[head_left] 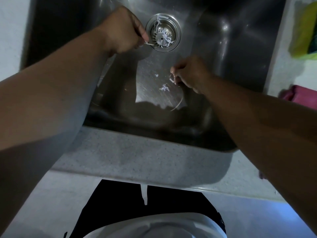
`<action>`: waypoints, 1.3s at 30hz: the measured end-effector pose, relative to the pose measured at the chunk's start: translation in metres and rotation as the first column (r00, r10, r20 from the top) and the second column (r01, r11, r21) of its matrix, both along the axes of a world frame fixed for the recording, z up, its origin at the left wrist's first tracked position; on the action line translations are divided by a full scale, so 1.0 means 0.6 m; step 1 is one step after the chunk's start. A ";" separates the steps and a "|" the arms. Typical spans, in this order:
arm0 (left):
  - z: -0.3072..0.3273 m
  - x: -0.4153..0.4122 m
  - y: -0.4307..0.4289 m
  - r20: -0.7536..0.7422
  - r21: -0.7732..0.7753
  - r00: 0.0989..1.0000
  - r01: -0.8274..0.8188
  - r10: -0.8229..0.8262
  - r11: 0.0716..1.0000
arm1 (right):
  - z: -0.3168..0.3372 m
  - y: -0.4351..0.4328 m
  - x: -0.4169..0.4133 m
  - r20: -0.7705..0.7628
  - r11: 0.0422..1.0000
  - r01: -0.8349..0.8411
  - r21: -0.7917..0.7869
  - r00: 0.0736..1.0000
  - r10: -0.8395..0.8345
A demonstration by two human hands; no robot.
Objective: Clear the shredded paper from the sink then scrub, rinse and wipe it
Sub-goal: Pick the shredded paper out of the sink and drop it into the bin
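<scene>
A stainless steel sink point(231, 48) fills the upper half of the head view. White shredded paper point(165, 39) lies tangled in the round drain strainer point(163, 32), and a few small scraps point(164, 87) sit on the sink floor. My left hand point(123, 31) is just left of the drain with curled fingers pinching a white paper strip point(148, 43). My right hand point(190, 73) is lower, over the sink floor, pinching another paper scrap point(172, 81) between its fingertips.
A speckled grey counter edge point(137, 160) runs along the sink's near side. A yellow-green sponge point(303, 30) and a pink cloth point(300, 95) lie on the counter at the right. A white bin rim point(154, 224) sits below, by my dark trousers.
</scene>
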State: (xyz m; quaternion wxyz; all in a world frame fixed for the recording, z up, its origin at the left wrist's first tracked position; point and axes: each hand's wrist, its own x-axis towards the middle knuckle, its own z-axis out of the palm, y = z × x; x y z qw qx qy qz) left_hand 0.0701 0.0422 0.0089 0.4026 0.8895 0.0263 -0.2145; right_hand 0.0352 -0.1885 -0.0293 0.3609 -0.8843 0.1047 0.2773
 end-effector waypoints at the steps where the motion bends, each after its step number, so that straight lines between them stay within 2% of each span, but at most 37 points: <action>1: 0.000 0.001 -0.001 -0.004 0.002 1.000 0.002 -0.002 1.000 | 0.000 0.000 0.004 -0.089 0.980 0.171 0.106 0.983 -0.162; 2: -0.001 0.001 -0.001 -0.008 0.005 1.000 0.001 -0.001 1.000 | 0.002 0.003 0.008 -0.130 0.957 0.247 0.151 0.965 -0.228; 3: -0.001 0.001 -0.002 -0.012 0.006 1.000 -0.002 0.002 1.000 | 0.001 0.008 0.011 -0.112 0.956 0.252 0.150 0.965 -0.237; 4: -0.001 0.000 -0.002 -0.014 0.006 1.000 -0.004 0.004 1.000 | 0.000 0.014 0.014 -0.042 0.981 0.172 0.089 0.985 -0.169; 6: -0.003 0.000 0.000 -0.013 0.005 1.000 -0.005 0.005 1.000 | -0.003 0.027 0.019 0.078 0.988 -0.111 -0.108 0.990 0.119; 8: -0.005 -0.002 0.001 -0.017 0.009 1.000 0.001 0.000 1.000 | -0.002 0.047 0.014 0.039 0.875 -0.428 -0.226 0.894 0.447; 10: -0.008 -0.003 -0.002 -0.019 0.015 1.000 0.010 -0.010 1.000 | -0.002 0.066 0.002 -0.038 0.746 -0.606 -0.278 0.783 0.621; 13: -0.008 -0.003 -0.005 -0.002 0.012 1.000 0.024 -0.024 1.000 | -0.011 0.060 -0.024 -0.034 0.593 -0.697 -0.405 0.659 0.751; 15: -0.005 -0.003 -0.004 0.002 0.025 1.000 0.031 -0.031 0.999 | -0.021 0.037 -0.040 0.011 0.498 -0.762 -0.414 0.543 0.840; 18: 0.000 -0.006 -0.004 0.003 0.046 0.999 0.046 -0.047 0.998 | -0.038 0.004 -0.043 0.135 0.476 -0.755 -0.451 0.469 0.873; 20: -0.001 -0.009 -0.003 -0.012 0.045 0.999 0.047 -0.047 0.998 | -0.036 -0.002 -0.037 0.151 0.440 -0.777 -0.451 0.419 0.895; 21: -0.002 -0.009 -0.002 -0.020 0.042 0.999 0.046 -0.045 0.998 | -0.034 -0.001 -0.037 0.136 0.455 -0.791 -0.410 0.440 0.887; 23: -0.004 -0.010 -0.001 -0.028 0.037 0.999 0.037 -0.035 0.999 | -0.032 -0.003 -0.031 0.169 0.481 -0.765 -0.428 0.455 0.874; 24: -0.004 -0.010 -0.002 -0.027 0.036 0.999 0.034 -0.033 0.999 | -0.033 -0.006 -0.025 0.196 0.526 -0.728 -0.439 0.494 0.847; 25: -0.004 -0.009 -0.003 -0.025 0.035 0.999 0.033 -0.032 0.999 | -0.032 -0.005 -0.021 0.218 0.634 -0.650 -0.419 0.606 0.765; 27: -0.004 -0.007 -0.006 -0.019 0.023 1.000 0.023 -0.022 0.999 | -0.022 -0.005 -0.010 0.300 0.867 -0.383 -0.318 0.827 0.475; 28: -0.005 -0.006 -0.008 -0.019 0.017 1.000 0.018 -0.018 1.000 | -0.022 -0.010 -0.003 0.322 0.924 -0.261 -0.278 0.881 0.346; 29: -0.004 -0.005 -0.008 -0.020 0.014 1.000 0.018 -0.018 1.000 | -0.018 -0.016 0.002 0.314 0.943 -0.196 -0.270 0.908 0.278; 31: -0.004 -0.005 -0.009 -0.024 0.011 1.000 0.017 -0.017 1.000 | -0.012 -0.022 0.001 0.259 0.929 -0.224 -0.296 0.917 0.303; 35: -0.006 -0.007 -0.009 -0.028 0.037 0.999 0.042 -0.041 0.998 | -0.025 -0.022 -0.026 0.147 0.815 -0.379 -0.438 0.864 0.481; 37: -0.007 -0.006 -0.009 -0.031 0.036 0.999 0.043 -0.042 0.998 | -0.030 -0.015 -0.041 0.178 0.724 -0.430 -0.540 0.782 0.597; 39: -0.008 -0.005 -0.007 -0.027 0.043 0.998 0.054 -0.052 0.998 | -0.029 -0.007 -0.052 0.192 0.672 -0.460 -0.580 0.725 0.661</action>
